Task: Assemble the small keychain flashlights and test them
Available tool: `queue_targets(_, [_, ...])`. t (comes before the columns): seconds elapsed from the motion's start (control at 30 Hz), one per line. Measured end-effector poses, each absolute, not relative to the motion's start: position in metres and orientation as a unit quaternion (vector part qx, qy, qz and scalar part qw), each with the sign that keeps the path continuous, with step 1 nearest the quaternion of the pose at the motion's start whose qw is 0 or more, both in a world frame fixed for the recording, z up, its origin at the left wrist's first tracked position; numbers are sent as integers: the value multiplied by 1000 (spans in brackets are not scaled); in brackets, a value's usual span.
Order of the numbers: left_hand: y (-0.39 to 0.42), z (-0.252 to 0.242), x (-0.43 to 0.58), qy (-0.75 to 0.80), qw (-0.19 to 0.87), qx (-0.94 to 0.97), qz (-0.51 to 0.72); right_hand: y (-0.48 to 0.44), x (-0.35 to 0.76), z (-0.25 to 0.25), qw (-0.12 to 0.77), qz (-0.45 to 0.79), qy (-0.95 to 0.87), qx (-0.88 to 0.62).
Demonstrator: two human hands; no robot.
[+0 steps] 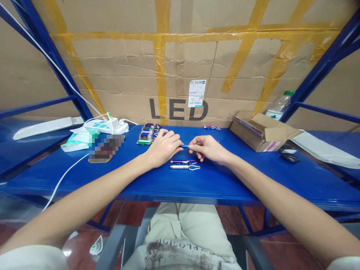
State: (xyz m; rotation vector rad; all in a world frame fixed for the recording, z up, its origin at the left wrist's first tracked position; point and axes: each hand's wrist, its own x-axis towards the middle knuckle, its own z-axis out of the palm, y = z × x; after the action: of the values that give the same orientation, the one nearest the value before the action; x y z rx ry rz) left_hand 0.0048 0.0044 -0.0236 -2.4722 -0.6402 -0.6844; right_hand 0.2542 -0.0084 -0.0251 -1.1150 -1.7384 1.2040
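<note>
**Inspector:** Nearest the camera, what is visible?

**Operator:** Lap in pale trousers, below the edge of the blue table (253, 180). Both forearms reach forward over it.

**Inspector:** State of the left hand?

**Operator:** Left hand (163, 146) rests on the table, fingers curled together, tips pinched on one end of a small blue torch (185, 146).

**Inspector:** Right hand?

**Operator:** Right hand (206, 148) is likewise closed, thumb and forefinger clamped on the other end of the same torch. The torch lies level between the two hands, just above the table surface; contact with the table cannot be determined.

**Inspector:** Adjacent items?

**Operator:** Two more torches (184, 164) with clips lie side by side just beneath the hands. A stack of torches (147, 134) sits just beyond the left hand. One single torch (211, 128) lies near the back wall. An open cardboard box (261, 135) stands to the right, a black mouse (289, 158) beside it. A white power strip (105, 125) sits to the left, with a plastic bottle (278, 105) behind the box.
</note>
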Motion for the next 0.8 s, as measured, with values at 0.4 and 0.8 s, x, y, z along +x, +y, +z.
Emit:
queue_targets(0.4, [4, -22, 5, -224, 266, -904, -250, -7, 255, -25, 364, 484, -667, -433])
queue_targets(0.8, [22, -24, -2, -351, 23, -888, -295, 11, 273, -30, 355, 116, -797, -475])
